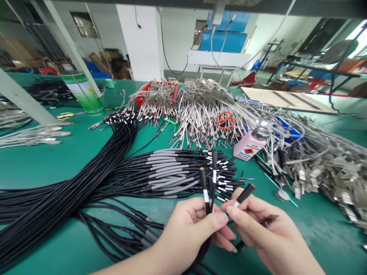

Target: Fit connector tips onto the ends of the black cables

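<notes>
My left hand is closed around several black cables, whose connector ends point upward above the thumb. White labels wrap some of these ends, and one tip shows orange. Close beside it, my right hand pinches another black cable end with a white label and an orange tip, tilted up to the right. The cables' lower parts are mostly hidden behind the hands. Just beyond the hands lies a row of black cables with grey ribbed sleeves and white labels.
A thick black cable bundle crosses the green table at left. Behind are piles of grey cables, orange-handled scissors and a pink bottle. Tweezers lie right of the row; a green-white can stands back left.
</notes>
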`<state>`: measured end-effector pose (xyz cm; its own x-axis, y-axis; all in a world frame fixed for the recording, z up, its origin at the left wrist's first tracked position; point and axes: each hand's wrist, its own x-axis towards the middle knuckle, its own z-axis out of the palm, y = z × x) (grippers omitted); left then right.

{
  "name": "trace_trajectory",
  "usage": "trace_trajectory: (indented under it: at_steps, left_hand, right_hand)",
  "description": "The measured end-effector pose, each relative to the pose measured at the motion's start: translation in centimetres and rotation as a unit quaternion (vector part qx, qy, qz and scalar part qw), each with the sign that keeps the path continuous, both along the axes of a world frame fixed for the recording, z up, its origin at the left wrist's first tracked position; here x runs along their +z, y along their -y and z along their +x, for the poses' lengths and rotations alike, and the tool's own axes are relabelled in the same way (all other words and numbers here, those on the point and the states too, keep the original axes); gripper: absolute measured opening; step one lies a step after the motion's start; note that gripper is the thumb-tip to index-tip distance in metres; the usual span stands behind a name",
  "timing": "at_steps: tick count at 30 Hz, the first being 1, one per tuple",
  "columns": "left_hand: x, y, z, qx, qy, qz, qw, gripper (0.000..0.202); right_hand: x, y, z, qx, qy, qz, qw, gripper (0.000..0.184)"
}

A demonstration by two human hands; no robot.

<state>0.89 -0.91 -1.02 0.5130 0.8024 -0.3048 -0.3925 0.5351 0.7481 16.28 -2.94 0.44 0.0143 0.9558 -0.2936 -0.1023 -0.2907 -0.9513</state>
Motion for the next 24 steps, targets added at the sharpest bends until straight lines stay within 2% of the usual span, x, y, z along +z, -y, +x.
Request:
trace_trajectory:
  at_steps: [6, 10, 21, 24]
  left_hand:
    - [0.05, 0.17, -0.17, -0.009, -0.013, 0.016, 1.0, 0.025]
    - [0.34, 0.09, -0.12, -0.01, -0.006, -0.005, 1.0, 0.024]
    - [0.67, 0.0, -0.2, -0.03, -0.012, -0.013, 0.999, 0.023]
    - [0.7, 0.1, -0.32, -0.034, -0.013, -0.001, 0.999, 0.022]
  right_hand:
    - [-0.52, -0.08, 0.01, 0.021, -0.038, 0.003, 0.999, 0.044]
    - [-0.8, -0.18, 0.16, 0.048, -0.056, 0.007, 0.997, 0.046]
    - [-0.16, 0.25, -0.67, 0.016, -0.075, -0.005, 0.997, 0.044]
    - [0.14, 0.32, -0.57, 0.008, -0.097, -0.007, 0.995, 0.038]
